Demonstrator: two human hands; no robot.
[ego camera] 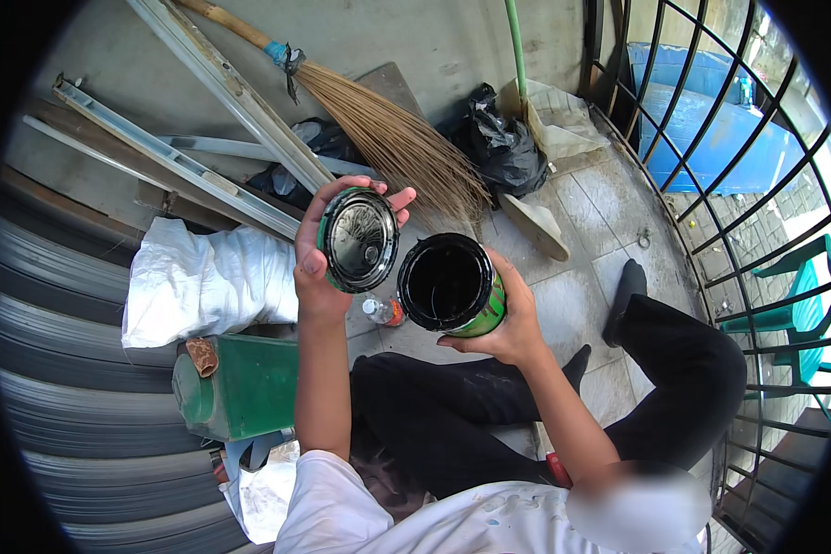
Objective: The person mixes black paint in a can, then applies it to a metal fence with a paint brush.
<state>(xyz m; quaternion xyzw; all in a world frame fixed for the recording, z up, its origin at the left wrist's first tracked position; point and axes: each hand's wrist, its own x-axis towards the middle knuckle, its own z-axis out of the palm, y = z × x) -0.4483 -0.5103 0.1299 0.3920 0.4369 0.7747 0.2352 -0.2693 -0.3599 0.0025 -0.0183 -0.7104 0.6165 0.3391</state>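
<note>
My left hand holds a round metal paint can lid by its edge, its inner face smeared with black and turned up to me. In my right hand is a green paint can, gripped around its side and tilted so that its mouth shows. The can's rim is coated in black, and the inside looks dark. Lid and can are side by side, apart. Below and between them a small plastic bottle with a white cap and a red label lies on the tiled floor.
A stick broom, metal channels and a black plastic bag are by the wall. A white woven sack and a green plastic container lie left. Near the broom is a slipper; a black metal grille curves along the right.
</note>
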